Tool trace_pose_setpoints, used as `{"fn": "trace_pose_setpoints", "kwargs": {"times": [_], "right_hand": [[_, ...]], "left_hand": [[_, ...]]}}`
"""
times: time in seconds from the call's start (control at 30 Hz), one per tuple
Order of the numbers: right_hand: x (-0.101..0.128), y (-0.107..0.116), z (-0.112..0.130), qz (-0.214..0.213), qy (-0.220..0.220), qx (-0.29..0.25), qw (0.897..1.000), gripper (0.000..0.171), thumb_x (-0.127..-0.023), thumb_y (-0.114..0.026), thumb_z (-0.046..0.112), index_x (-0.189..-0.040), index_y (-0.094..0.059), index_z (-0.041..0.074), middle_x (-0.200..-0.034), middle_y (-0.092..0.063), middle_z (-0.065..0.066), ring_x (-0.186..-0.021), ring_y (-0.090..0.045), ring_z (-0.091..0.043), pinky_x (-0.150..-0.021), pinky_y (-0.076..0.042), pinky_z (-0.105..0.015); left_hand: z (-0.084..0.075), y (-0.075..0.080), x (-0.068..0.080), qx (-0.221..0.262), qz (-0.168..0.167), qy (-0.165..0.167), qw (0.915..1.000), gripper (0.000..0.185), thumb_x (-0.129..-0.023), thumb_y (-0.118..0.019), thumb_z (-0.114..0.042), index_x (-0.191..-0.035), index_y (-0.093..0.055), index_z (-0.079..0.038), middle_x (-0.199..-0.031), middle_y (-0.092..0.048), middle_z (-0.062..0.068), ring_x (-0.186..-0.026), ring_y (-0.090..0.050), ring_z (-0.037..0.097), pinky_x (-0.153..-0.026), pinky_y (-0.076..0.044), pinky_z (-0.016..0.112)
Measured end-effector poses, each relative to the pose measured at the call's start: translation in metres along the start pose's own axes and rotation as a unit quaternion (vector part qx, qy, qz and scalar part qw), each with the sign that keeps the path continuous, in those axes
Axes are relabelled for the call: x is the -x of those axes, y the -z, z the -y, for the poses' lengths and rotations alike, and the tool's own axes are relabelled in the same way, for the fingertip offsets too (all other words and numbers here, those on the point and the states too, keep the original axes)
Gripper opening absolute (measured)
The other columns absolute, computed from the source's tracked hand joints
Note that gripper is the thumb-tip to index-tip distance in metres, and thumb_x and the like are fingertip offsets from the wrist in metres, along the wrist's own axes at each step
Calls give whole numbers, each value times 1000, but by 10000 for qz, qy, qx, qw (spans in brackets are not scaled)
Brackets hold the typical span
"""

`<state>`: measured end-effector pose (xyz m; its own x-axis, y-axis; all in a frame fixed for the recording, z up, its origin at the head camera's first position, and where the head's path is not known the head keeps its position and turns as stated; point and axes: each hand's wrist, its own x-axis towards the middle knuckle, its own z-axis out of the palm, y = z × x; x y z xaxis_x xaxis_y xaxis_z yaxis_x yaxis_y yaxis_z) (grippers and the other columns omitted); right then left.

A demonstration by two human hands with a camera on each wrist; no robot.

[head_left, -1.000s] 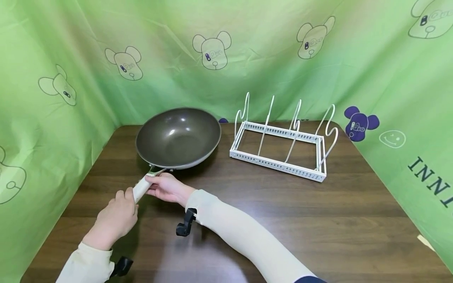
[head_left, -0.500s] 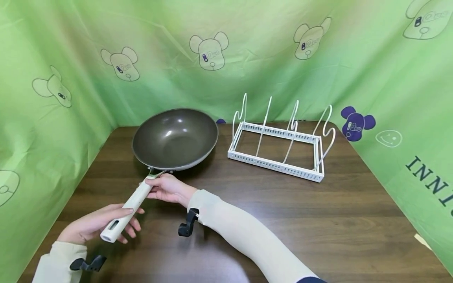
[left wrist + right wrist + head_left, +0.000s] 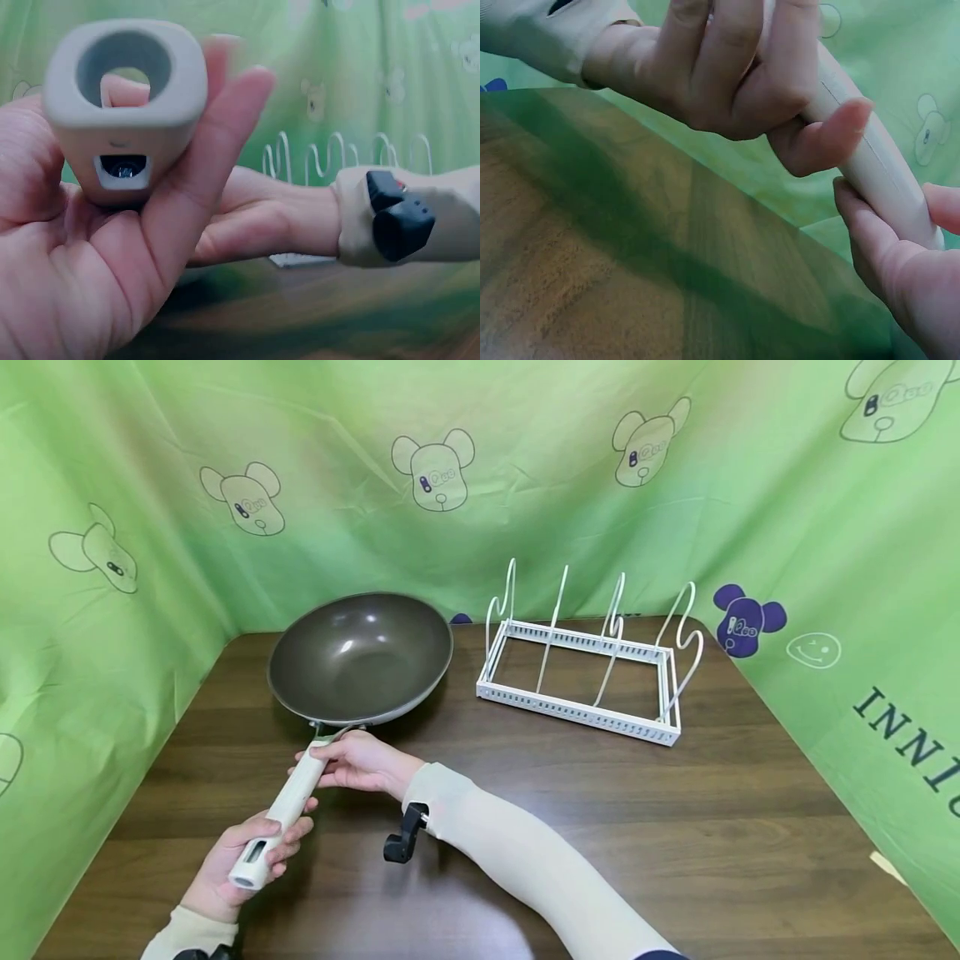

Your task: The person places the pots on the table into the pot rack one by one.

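A wok (image 3: 360,662) with a dark brown inside and a pale outside is on the left half of the wooden table, tilted with its opening facing me. Its white handle (image 3: 291,797) points toward the near left. Around the handle's free end, my left hand (image 3: 219,866) curls its fingers from below, thumb on top. In the left wrist view the handle's round end opening (image 3: 126,67) faces the camera. My right hand (image 3: 373,763) pinches the handle near the bowl, thumb above and fingers beneath; in the right wrist view it sits low at the right.
A white wire pan rack (image 3: 573,714) with upright curved dividers stands right of the wok. Green printed cloth (image 3: 337,485) hangs behind the table (image 3: 600,843) and down both sides. A small pale strip (image 3: 888,867) lies at the right edge.
My left hand let go of the handle, swung out low to the left, and now grips its free end from underneath. My right hand keeps its pinch. The head view has shifted slightly.
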<state>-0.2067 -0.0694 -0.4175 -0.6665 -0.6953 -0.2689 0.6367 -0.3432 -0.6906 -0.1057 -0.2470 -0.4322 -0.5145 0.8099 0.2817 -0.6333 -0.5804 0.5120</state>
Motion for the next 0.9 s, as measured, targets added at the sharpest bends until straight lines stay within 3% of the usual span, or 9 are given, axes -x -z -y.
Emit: {"fn": "trace_pose_setpoints", "kwargs": {"times": [0.07, 0.17, 0.3, 0.5, 0.67, 0.8, 0.9], "right_hand": [[1, 1, 2, -22, -61, 53, 10000, 36, -102, -38, -9, -134, -35, -24, -146, -32, -40, -135, -36, -50, -110, -31, -56], [3, 3, 4, -58, -154, 183, 9997, 35, -102, -38, -9, -132, -38, -26, -147, -32, -39, -135, -37, -50, -111, -31, -56], [4, 4, 5, 26, -260, 256, 9993, 35, -102, -37, -9, -133, -37, -26, -143, -37, -39, -136, -35, -51, -111, -30, -55], [5, 8, 4, 135, -383, 449, 9982, 32, -101, -35, -10, -130, -38, -25, -111, -51, -21, -137, -33, -51, -112, -29, -56], [6, 12, 5, 259, -382, 759, 9960, 17, -101, -35, -10, -111, -47, -14, -102, -52, -16, -136, -36, -50, -112, -29, -57], [9, 10, 13, 375, -387, 942, 9941, 16, -99, -36, -11, -99, -47, 0, -97, -54, -12, -124, -50, -46, -111, -30, -58], [12, 7, 22, 454, -346, 1038, 9930, 20, -98, -37, -13, -95, -48, 4, -95, -56, -11, -106, -58, -37, -111, -30, -59]], "left_hand": [[4, 0, -4, -45, 127, -101, 9999, 41, -102, -26, 1, -141, -40, 4, -105, -53, 7, -68, -37, 8, -80, -54, 21], [10, 0, -8, -89, 305, -180, 9993, 41, -103, -24, 0, -141, -38, 4, -102, -49, 6, -64, -20, 12, -75, -50, 20], [14, 2, -9, -156, 404, -257, 9987, 40, -103, -23, 0, -140, -37, 4, -99, -46, 5, -63, -20, 12, -76, -49, 19], [24, 6, -10, -491, 484, -307, 9971, 41, -101, -22, 2, -139, -37, 1, -91, -36, 4, -62, -21, 13, -74, -50, 18], [32, 12, -13, -681, 539, -400, 9954, 41, -100, -22, 4, -138, -36, 0, -91, -34, 5, -62, -21, 15, -75, -51, 18], [36, 12, -16, -837, 567, -479, 9937, 42, -99, -22, 5, -139, -35, -1, -92, -36, 5, -63, -23, 16, -75, -52, 18], [36, 10, -20, -943, 546, -545, 9926, 45, -98, -21, 7, -140, -36, -2, -94, -39, 6, -64, -26, 17, -75, -52, 19]]}}
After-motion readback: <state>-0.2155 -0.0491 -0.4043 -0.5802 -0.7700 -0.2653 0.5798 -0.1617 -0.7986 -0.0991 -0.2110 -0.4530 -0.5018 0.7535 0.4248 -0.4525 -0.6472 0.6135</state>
